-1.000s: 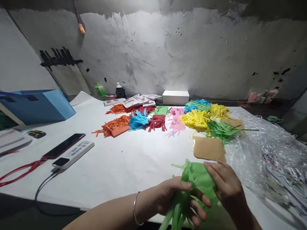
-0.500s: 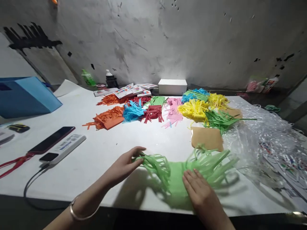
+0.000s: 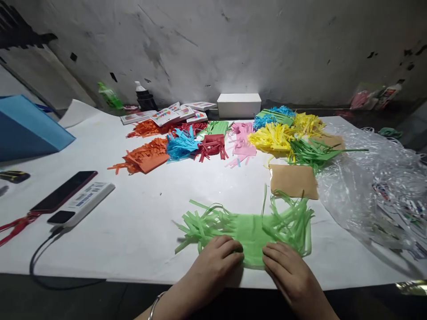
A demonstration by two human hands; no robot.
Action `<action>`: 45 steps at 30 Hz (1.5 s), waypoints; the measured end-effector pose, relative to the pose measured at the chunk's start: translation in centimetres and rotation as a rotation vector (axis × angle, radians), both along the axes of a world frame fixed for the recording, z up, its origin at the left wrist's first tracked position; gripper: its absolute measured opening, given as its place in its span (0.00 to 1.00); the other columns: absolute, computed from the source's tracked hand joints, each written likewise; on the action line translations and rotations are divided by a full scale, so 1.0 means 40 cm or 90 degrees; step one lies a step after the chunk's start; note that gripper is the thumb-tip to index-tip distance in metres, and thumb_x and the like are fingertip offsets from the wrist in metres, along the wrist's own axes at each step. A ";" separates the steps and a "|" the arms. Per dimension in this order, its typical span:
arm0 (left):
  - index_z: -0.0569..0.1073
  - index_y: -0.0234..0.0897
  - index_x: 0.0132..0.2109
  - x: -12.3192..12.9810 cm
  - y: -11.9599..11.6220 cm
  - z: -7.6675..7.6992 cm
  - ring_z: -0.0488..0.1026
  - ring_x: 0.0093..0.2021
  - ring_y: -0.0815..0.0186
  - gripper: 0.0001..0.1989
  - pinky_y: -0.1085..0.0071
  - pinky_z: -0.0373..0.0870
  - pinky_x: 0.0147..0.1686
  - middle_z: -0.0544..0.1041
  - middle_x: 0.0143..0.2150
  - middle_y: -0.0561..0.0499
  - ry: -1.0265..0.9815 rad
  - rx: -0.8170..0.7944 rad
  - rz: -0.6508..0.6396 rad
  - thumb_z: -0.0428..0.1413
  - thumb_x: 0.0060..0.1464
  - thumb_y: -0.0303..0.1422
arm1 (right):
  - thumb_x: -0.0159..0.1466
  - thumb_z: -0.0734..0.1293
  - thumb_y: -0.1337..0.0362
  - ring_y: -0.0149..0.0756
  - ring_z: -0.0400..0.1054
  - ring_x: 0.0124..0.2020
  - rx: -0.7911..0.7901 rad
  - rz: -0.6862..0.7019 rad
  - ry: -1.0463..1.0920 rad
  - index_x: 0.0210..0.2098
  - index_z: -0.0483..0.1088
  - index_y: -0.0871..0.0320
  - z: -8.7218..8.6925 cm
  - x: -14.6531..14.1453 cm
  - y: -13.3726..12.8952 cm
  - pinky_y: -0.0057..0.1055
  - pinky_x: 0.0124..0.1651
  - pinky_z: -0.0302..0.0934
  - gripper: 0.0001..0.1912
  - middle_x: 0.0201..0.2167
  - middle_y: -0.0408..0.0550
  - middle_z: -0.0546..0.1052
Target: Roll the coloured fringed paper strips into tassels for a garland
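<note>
In the head view, a sheet of green fringed paper (image 3: pixel 251 235) lies on the white worktop (image 3: pixel 140 240), close to the near edge and a little right of its middle. Its plain band is in the centre, and loose strips spread out to both sides. The left hand (image 3: pixel 220 260) has bent fingers at the near left part of this band, and the right hand (image 3: pixel 290 269) has its fingers laid at the near right part. Both hands touch the paper, but whether the fingers pinch it or only press it, I cannot tell. A bracelet (image 3: pixel 156 306) is on the left wrist.

Just beyond the right-hand strips lies a brown card (image 3: pixel 293 181). Clear plastic bags (image 3: pixel 353 195) cover the area along the right edge. Toward the far edge there are fringed bundles, among them orange (image 3: pixel 156 159), blue (image 3: pixel 183 143), dark red (image 3: pixel 213 144), pink (image 3: pixel 243 140) and yellow (image 3: pixel 271 138); behind them stands a white box (image 3: pixel 239 106). Near the left edge, a phone (image 3: pixel 63 192) lies beside a white device (image 3: pixel 90 200) with a cable.
</note>
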State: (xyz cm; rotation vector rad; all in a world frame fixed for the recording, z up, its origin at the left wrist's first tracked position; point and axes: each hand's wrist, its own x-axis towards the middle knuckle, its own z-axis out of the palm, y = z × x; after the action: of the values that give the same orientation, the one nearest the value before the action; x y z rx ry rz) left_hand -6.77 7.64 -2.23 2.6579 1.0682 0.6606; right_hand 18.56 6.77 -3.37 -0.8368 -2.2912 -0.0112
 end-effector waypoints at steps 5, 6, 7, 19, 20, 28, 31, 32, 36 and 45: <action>0.72 0.37 0.44 -0.001 0.000 0.008 0.72 0.43 0.58 0.11 0.61 0.72 0.45 0.79 0.44 0.47 -0.048 -0.021 0.004 0.52 0.61 0.18 | 0.73 0.58 0.66 0.42 0.72 0.54 -0.089 -0.045 -0.059 0.52 0.71 0.59 0.010 0.002 -0.001 0.43 0.56 0.65 0.13 0.52 0.53 0.79; 0.72 0.37 0.44 0.001 0.000 0.009 0.72 0.43 0.58 0.11 0.61 0.72 0.45 0.79 0.44 0.47 -0.050 -0.026 0.005 0.52 0.61 0.18 | 0.74 0.57 0.62 0.44 0.71 0.56 -0.084 -0.074 -0.095 0.54 0.70 0.59 0.007 -0.001 0.002 0.45 0.55 0.65 0.16 0.55 0.53 0.77; 0.71 0.37 0.44 0.003 0.000 0.009 0.72 0.43 0.58 0.11 0.61 0.72 0.44 0.79 0.44 0.47 -0.054 -0.029 0.007 0.52 0.61 0.18 | 0.75 0.56 0.58 0.47 0.70 0.57 -0.070 -0.111 -0.139 0.57 0.68 0.59 0.001 -0.001 0.007 0.47 0.55 0.65 0.19 0.58 0.54 0.75; 0.73 0.38 0.43 0.007 -0.005 0.000 0.73 0.43 0.60 0.07 0.61 0.72 0.45 0.79 0.42 0.48 -0.074 -0.036 0.034 0.55 0.60 0.23 | 0.71 0.62 0.63 0.52 0.72 0.50 0.126 -0.521 -0.025 0.52 0.71 0.61 0.036 0.120 -0.007 0.50 0.52 0.63 0.13 0.50 0.60 0.78; 0.73 0.38 0.42 0.008 -0.004 0.001 0.73 0.43 0.60 0.06 0.61 0.72 0.45 0.79 0.42 0.48 -0.074 -0.035 0.036 0.55 0.60 0.23 | 0.70 0.64 0.68 0.49 0.72 0.52 0.111 -0.380 -0.009 0.54 0.70 0.60 0.051 0.093 -0.014 0.47 0.55 0.63 0.14 0.49 0.58 0.79; 0.72 0.38 0.43 -0.001 -0.004 0.015 0.73 0.44 0.60 0.09 0.62 0.72 0.46 0.79 0.44 0.48 -0.084 -0.059 0.029 0.51 0.63 0.21 | 0.68 0.60 0.77 0.41 0.74 0.45 -0.048 -0.027 0.005 0.45 0.72 0.61 0.034 -0.025 -0.001 0.42 0.53 0.66 0.13 0.41 0.51 0.80; 0.71 0.39 0.45 0.001 -0.005 0.018 0.72 0.44 0.58 0.07 0.60 0.72 0.45 0.79 0.45 0.47 -0.069 -0.090 0.031 0.56 0.61 0.24 | 0.69 0.62 0.73 0.42 0.72 0.45 -0.099 -0.021 0.008 0.47 0.71 0.61 0.028 -0.009 0.002 0.42 0.53 0.66 0.09 0.43 0.53 0.79; 0.71 0.39 0.46 0.003 -0.005 0.018 0.72 0.44 0.58 0.08 0.59 0.72 0.45 0.78 0.45 0.47 -0.060 -0.092 0.033 0.57 0.60 0.25 | 0.69 0.62 0.72 0.43 0.72 0.46 -0.104 -0.019 0.000 0.47 0.71 0.61 0.027 -0.006 0.001 0.43 0.53 0.66 0.09 0.43 0.53 0.78; 0.72 0.39 0.44 0.015 -0.004 0.016 0.71 0.42 0.57 0.10 0.58 0.72 0.43 0.78 0.44 0.47 -0.025 -0.070 0.045 0.60 0.56 0.25 | 0.69 0.60 0.76 0.42 0.70 0.46 -0.082 -0.011 0.000 0.46 0.70 0.61 0.020 -0.010 0.001 0.42 0.52 0.64 0.11 0.42 0.52 0.78; 0.74 0.38 0.41 0.032 0.007 0.037 0.72 0.38 0.59 0.09 0.62 0.71 0.39 0.80 0.39 0.47 -0.032 -0.063 0.075 0.50 0.65 0.25 | 0.71 0.59 0.71 0.40 0.69 0.39 -0.189 -0.035 0.036 0.42 0.68 0.57 0.029 -0.018 0.019 0.39 0.45 0.63 0.07 0.36 0.47 0.75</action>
State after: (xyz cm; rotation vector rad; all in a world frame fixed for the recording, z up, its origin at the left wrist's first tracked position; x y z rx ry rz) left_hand -5.50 7.92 -0.77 2.4973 1.2184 0.6752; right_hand 17.82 7.55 -2.23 -1.0364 -2.2474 0.3300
